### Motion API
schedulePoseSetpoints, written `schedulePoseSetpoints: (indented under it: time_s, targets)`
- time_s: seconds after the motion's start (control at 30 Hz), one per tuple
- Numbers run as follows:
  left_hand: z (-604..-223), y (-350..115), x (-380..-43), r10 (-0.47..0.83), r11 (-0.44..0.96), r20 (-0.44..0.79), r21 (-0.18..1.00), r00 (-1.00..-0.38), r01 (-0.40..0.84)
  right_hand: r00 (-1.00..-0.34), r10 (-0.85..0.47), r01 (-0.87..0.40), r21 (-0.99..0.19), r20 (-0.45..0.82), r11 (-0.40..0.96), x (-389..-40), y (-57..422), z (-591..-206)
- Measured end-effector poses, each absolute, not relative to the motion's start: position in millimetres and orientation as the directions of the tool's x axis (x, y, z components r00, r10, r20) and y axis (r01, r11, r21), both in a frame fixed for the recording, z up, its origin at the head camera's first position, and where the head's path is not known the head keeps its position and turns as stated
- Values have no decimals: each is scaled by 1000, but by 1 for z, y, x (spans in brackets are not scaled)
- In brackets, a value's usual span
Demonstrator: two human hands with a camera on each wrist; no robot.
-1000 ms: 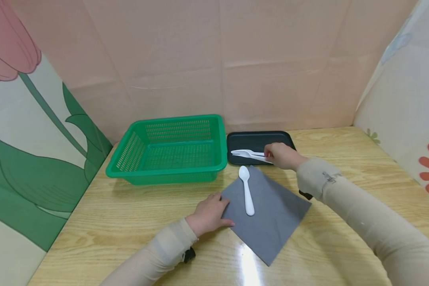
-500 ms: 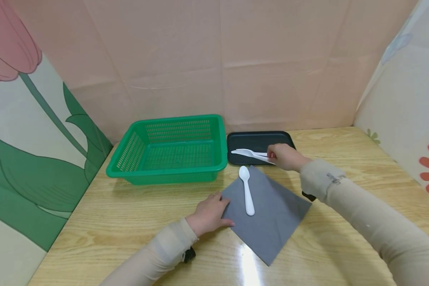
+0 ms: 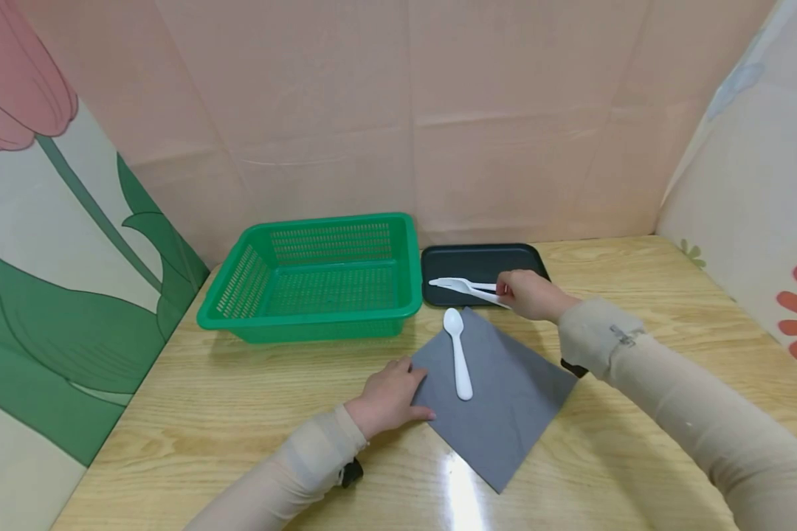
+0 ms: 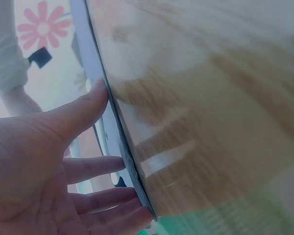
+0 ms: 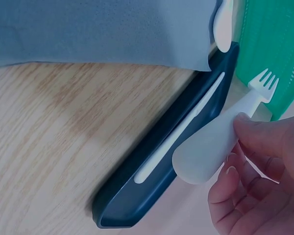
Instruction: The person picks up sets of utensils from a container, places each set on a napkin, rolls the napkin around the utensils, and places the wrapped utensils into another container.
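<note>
My right hand [image 3: 530,293] pinches a white plastic fork [image 5: 210,142] by its handle between thumb and fingers, over the black tray [image 3: 478,258]. Below the fork, a white plastic knife [image 5: 181,127] lies lengthwise in the tray. In the head view, fork and knife overlap. My left hand [image 3: 388,394] rests at the left edge of a grey napkin [image 3: 505,391], fingers and thumb spread and touching it. A white plastic spoon [image 3: 462,369] lies on the napkin's left part, bowl toward the tray. The left wrist view shows the left hand [image 4: 34,161] at the napkin's edge.
To the left of the tray stands a green perforated basket [image 3: 325,322], right beside the tray's end. A wooden table [image 3: 259,398] carries everything. A pinkish covering [image 3: 319,110] hangs behind, with patterned panels on both sides.
My right hand has shifted slightly to the right and toward me, with the fork in its grip. The left hand, napkin, spoon and basket have stayed put.
</note>
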State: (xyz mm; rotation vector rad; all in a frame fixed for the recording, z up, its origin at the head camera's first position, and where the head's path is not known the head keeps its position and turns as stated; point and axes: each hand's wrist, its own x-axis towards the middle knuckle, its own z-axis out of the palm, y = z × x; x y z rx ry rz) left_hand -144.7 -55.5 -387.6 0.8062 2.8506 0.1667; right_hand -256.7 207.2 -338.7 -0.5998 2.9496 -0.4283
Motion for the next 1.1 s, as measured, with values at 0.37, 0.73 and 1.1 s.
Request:
schedulePoseSetpoints:
  time_s: [0.37, 0.73, 1.1]
  targets:
    - [-387, -56, -144, 529, 847, -134, 153, -838, 510, -915, -402, -373, -298, -40, 879, -254, 208, -340]
    - [-388, -55, -145, 528, 847, -133, 153, -839, 509, -921, -388, -358, -300, -45, 884, -251, 206, -341]
    - [-389, -55, -146, 526, 848, -132, 154, -840, 507, -917, -396, -363, -311, -46, 878, -248, 205, -341]
